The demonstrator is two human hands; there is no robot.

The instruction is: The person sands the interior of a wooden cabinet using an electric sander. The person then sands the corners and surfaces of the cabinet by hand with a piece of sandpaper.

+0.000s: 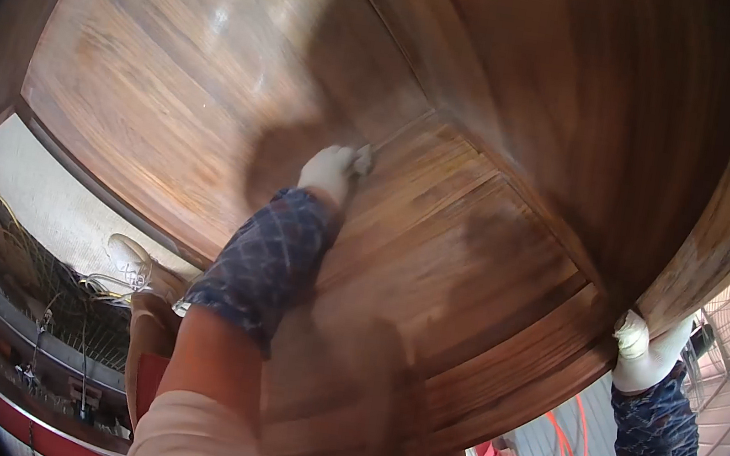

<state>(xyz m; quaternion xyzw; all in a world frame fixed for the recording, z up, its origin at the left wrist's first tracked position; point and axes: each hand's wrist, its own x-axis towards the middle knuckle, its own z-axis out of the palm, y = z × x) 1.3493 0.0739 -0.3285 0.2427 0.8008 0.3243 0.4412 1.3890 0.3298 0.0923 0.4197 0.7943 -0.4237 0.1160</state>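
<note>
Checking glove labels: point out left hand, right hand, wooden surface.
Left hand (327,170), head view: back of the white glove.
Right hand (644,359), head view: middle of the white glove.
Wooden surface (159,109), head view: bare streaked wood, left of the left hand.

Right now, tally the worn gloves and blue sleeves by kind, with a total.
White gloves: 2, one on the left hand, one on the right hand
Blue sleeves: 2, one on each forearm
Total: 4
</note>
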